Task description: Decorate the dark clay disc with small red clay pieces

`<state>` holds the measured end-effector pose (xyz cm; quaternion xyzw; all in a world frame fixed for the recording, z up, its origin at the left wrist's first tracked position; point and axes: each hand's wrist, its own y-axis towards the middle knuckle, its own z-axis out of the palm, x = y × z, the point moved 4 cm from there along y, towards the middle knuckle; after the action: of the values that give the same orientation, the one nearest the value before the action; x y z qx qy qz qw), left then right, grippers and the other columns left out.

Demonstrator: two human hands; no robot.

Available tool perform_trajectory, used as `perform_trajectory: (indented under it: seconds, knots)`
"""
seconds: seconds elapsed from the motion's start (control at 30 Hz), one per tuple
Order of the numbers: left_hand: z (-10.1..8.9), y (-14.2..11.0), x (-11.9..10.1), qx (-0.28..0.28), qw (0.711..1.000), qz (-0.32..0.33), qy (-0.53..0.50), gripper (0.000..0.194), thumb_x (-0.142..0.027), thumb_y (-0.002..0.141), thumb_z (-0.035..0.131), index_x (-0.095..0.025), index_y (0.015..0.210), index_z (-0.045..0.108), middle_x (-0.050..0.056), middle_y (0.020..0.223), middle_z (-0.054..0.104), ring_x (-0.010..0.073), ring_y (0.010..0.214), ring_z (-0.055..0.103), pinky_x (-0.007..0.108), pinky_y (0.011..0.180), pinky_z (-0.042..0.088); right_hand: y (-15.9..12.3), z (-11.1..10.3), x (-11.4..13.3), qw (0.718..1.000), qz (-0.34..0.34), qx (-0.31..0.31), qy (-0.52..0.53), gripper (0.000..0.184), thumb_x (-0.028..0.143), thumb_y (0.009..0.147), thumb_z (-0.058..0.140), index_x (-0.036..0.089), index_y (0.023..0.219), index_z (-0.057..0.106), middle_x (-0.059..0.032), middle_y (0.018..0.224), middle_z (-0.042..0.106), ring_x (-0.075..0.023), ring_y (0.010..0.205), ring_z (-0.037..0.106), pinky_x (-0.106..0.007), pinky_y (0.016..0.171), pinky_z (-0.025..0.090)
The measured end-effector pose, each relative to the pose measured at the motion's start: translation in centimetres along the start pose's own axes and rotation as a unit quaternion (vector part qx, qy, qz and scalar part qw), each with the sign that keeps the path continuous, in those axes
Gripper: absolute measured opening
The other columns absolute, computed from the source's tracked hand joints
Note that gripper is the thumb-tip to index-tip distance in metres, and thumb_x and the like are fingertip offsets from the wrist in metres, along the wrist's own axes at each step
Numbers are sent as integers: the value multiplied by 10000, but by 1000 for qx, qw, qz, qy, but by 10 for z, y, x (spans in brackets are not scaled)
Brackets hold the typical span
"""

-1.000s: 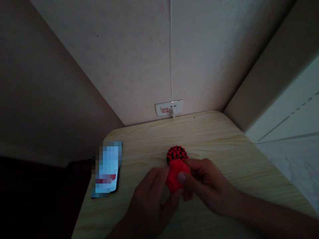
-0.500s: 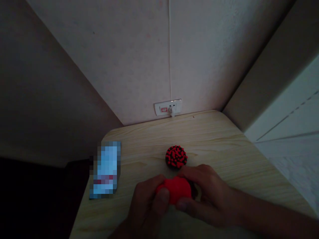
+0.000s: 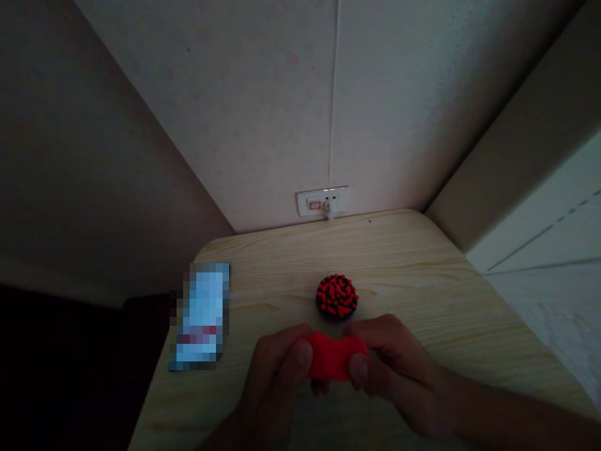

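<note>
Both my hands pinch a lump of red clay just above the light wooden table. My left hand grips its left end with thumb and fingers closed. My right hand grips its right end the same way. The lump is stretched sideways into a short bar between the two thumbs. A round black disc dotted with small red pieces lies flat on the table just beyond my fingers, apart from them.
A phone with a lit, blurred screen lies at the table's left edge. A wall socket with a plug sits where the table meets the back wall. Walls close in on both sides; the room is dim.
The red lump went from a rounded wad near the dotted disc to a flatter bar pulled wider between my hands. My hands drew back toward me, away from the disc.
</note>
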<state>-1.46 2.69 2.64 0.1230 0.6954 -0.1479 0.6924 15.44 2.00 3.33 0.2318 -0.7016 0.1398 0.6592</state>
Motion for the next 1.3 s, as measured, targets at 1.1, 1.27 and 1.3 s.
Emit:
perform_trajectory:
  seconds: [1.1,1.27,1.3]
  knots:
    - [1,17,-7,-28,998,-4,-62,228,-406,913,728,-184,961,713,39,935,758,204,876,668,272,798,505,4,-22,-1,971,-109,-166,-130,191,302,876,822,199,1020,753,-81,903,781,-193,786,724,-284,716,590]
    - [-15,38,-29,-66,997,9,-34,433,-277,747,904,-223,1151,759,11,944,797,179,814,695,242,726,525,25,-33,13,984,-55,-166,-10,202,316,797,894,191,924,798,-58,838,816,-168,707,748,-250,655,595]
    - [-19,46,-38,-68,997,37,-25,303,-231,735,908,-191,1019,810,22,925,799,175,821,693,236,738,524,33,-37,19,986,-45,-158,26,209,321,784,903,192,914,800,-43,787,809,-158,671,739,-241,622,588]
